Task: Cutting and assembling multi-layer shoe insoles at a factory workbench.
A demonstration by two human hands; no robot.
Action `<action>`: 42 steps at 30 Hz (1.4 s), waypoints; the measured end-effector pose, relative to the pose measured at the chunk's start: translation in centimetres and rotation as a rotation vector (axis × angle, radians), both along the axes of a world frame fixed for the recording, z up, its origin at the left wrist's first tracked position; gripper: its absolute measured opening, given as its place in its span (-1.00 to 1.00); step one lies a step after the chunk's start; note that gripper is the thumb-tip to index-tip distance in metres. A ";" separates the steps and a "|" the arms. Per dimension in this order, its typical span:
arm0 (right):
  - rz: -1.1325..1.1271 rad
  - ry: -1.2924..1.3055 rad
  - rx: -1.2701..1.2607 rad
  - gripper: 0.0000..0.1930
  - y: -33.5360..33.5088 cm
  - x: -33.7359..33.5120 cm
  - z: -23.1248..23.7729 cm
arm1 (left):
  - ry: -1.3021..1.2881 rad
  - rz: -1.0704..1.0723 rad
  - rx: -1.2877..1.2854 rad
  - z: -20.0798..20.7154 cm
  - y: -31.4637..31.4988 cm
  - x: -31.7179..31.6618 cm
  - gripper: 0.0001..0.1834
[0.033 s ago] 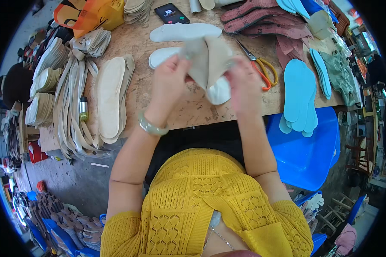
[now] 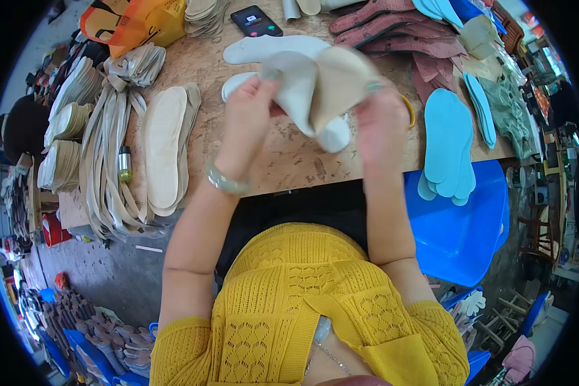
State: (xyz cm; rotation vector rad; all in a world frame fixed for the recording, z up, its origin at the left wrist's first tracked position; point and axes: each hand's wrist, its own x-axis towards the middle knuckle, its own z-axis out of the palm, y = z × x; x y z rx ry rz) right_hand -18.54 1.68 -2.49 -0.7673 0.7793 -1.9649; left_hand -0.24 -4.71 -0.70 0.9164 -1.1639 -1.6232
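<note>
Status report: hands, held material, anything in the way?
Left hand and right hand grip pale material. Material bent, blurred. White insoles partly hidden behind it. No visible obstruction.

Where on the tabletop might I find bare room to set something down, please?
Bare tabletop shows between its front edge and the nearest white piece, and between the cream insoles and left hand. It is crowded around the beige strips and maroon pieces.
</note>
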 end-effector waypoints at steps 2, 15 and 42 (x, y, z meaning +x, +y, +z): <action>-0.038 -0.270 -0.078 -0.74 -0.3 -5.0 1.2 | 0.025 0.016 0.093 -2.2 -3.8 0.4 -0.73; -0.317 -0.120 -0.193 -0.68 3.0 -11.5 4.2 | -0.319 0.576 -0.371 -6.8 -9.6 4.5 -0.74; 0.011 1.509 0.375 -0.78 0.5 -1.2 -3.4 | -1.274 -0.326 -1.138 -5.9 9.6 0.1 -0.14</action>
